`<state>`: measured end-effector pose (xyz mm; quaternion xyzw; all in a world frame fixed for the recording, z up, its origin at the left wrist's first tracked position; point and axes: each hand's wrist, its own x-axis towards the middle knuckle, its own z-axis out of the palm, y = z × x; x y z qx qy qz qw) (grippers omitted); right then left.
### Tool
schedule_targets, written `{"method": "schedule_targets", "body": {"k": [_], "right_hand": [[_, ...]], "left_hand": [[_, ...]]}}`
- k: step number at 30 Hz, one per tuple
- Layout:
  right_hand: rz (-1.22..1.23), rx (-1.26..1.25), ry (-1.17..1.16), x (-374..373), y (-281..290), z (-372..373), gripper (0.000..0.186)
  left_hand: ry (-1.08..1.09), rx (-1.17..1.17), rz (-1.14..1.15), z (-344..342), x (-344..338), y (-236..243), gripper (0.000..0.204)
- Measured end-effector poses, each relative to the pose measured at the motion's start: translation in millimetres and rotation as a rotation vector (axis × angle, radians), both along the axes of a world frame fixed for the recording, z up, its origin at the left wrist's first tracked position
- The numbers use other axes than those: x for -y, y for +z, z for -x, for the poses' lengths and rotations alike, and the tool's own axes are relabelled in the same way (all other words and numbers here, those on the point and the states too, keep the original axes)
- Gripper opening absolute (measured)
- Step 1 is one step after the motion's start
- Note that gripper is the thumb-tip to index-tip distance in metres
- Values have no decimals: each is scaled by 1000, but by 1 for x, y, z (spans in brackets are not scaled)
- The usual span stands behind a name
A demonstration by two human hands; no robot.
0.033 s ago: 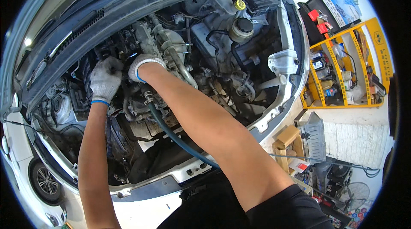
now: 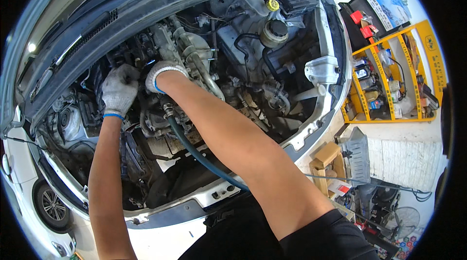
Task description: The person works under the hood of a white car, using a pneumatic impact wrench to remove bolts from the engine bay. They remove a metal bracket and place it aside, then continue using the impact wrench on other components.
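Observation:
Both my hands wear pale knit gloves with blue cuff edges and reach into an open engine bay. My left hand (image 2: 120, 85) is at the engine's left side, its fingers curled in among dark parts; what they close on is hidden. Close by on the right, my right hand (image 2: 163, 73) points down into the engine (image 2: 165, 41), its fingers out of sight behind the glove and wrist. A short bright metal piece (image 2: 151, 62) shows between the two hands. Just below my right hand, a dark green hose (image 2: 199, 159) ends in a metal fitting (image 2: 168, 109).
The hose passes under my right forearm. A round reservoir with a black cap (image 2: 275, 32) and a yellow cap (image 2: 272, 5) sit at the bay's far right. The metal front crossmember (image 2: 214, 196) borders the near side. Yellow shelving (image 2: 389, 80) and cardboard boxes (image 2: 327, 155) stand to the right.

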<state>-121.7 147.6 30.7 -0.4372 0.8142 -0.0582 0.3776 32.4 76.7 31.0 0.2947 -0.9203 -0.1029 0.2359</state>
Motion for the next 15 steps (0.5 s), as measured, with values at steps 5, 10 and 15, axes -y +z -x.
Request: {"method": "schedule_targets", "body": {"k": [5,10,15], "right_hand": [[-1,53,44,-9,19,0,44],[12,61,30,-10,16,3,44],[2,22,68,-10,13,1,43]], "left_hand": [[23,-9,-18,-4,0,-1,13],[5,9,-4,-1,4,-4,13],[37,12,64,-4,8,-11,12]]}}
